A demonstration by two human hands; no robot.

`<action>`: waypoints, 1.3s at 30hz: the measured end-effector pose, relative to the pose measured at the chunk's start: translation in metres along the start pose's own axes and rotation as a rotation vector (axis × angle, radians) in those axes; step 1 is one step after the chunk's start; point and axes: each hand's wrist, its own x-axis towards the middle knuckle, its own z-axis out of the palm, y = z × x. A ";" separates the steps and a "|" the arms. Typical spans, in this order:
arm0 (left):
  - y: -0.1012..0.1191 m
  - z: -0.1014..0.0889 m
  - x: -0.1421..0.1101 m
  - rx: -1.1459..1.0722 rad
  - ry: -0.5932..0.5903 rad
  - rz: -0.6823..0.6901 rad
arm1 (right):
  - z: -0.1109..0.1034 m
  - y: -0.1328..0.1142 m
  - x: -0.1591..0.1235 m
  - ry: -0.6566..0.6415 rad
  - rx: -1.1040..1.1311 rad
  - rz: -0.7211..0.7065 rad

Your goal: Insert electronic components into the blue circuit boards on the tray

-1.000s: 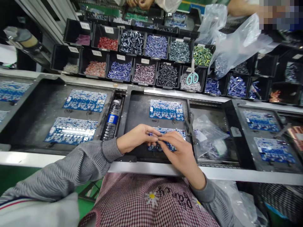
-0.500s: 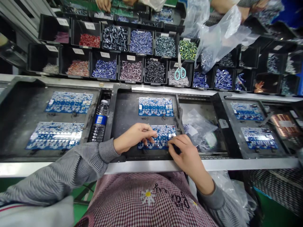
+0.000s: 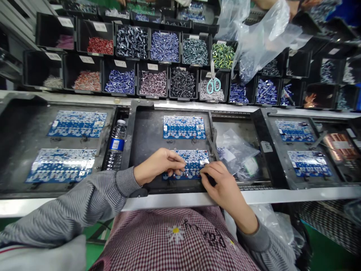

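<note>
A blue circuit board (image 3: 194,158) lies in the near part of a black tray (image 3: 146,150), partly covered by my hands. My left hand (image 3: 160,163) is over the board's left side, thumb and fingers drawn together in a pinch; anything between them is too small to make out. At the board's right edge is my right hand (image 3: 220,180), its thumb and forefinger bent together at the lower right corner. What those fingertips hold, if anything, is hidden. A second blue circuit board (image 3: 184,127) lies behind the first in the same tray.
Black bins (image 3: 153,84) of small components line the back. Light-blue scissors (image 3: 213,86) stand in one. A water bottle (image 3: 116,145) lies left of the tray; a clear plastic bag (image 3: 238,154) lies right. More boards (image 3: 60,165) lie further left. A co-worker's arm (image 3: 270,4) shows behind.
My left fingers have closed together from a looser spread above the board. My right hand keeps its place at the board's corner. The view has shifted slightly.
</note>
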 end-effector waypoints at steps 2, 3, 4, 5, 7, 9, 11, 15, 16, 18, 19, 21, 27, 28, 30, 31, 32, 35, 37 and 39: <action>0.000 0.000 0.001 -0.021 -0.003 -0.006 | -0.001 0.001 -0.001 -0.011 0.013 -0.014; 0.000 0.000 0.001 -0.025 0.002 -0.007 | -0.002 0.002 -0.002 -0.022 0.024 -0.023; 0.000 0.001 0.001 -0.022 0.007 -0.008 | -0.003 0.002 -0.002 -0.036 0.037 -0.034; 0.000 0.001 0.001 -0.017 0.009 -0.009 | -0.005 0.002 -0.002 -0.048 0.051 -0.043; 0.002 0.002 0.001 -0.025 0.001 -0.014 | -0.008 -0.002 0.001 -0.034 0.073 -0.058; 0.006 0.003 -0.001 -0.077 -0.032 -0.028 | -0.011 -0.009 0.010 0.015 0.082 -0.086; 0.011 0.002 -0.002 -0.166 -0.067 -0.048 | -0.012 -0.018 0.028 0.036 0.085 -0.139; 0.021 -0.012 -0.005 -0.334 -0.024 -0.007 | -0.009 -0.027 0.081 -0.004 0.074 -0.243; 0.022 -0.017 -0.005 -0.352 0.008 0.009 | -0.006 -0.025 0.095 -0.010 0.056 -0.255; 0.024 -0.029 -0.006 -0.359 0.065 0.011 | 0.003 -0.017 0.121 -0.038 0.006 -0.269; 0.024 -0.034 -0.006 -0.351 0.086 0.002 | 0.008 -0.012 0.132 -0.062 -0.019 -0.270; 0.023 -0.042 -0.006 -0.327 0.112 -0.012 | 0.018 -0.003 0.146 -0.114 -0.059 -0.259; 0.019 -0.052 -0.003 -0.262 0.127 0.003 | 0.026 0.006 0.151 -0.159 -0.061 -0.224; 0.019 -0.052 -0.002 -0.274 0.136 0.020 | 0.026 0.006 0.151 -0.160 -0.059 -0.223; 0.018 -0.052 0.000 -0.298 0.155 0.041 | 0.024 0.005 0.150 -0.160 -0.055 -0.227; 0.019 -0.052 0.000 -0.301 0.162 0.039 | 0.024 0.004 0.150 -0.160 -0.054 -0.230; 0.019 -0.051 0.001 -0.299 0.168 0.031 | 0.024 0.005 0.151 -0.157 -0.053 -0.234; 0.020 -0.051 0.001 -0.301 0.190 0.024 | 0.026 0.007 0.152 -0.149 -0.054 -0.250; 0.020 -0.051 0.002 -0.321 0.209 0.039 | 0.027 0.009 0.152 -0.146 -0.055 -0.264; 0.020 -0.052 0.002 -0.351 0.229 0.042 | 0.027 0.011 0.152 -0.147 -0.048 -0.280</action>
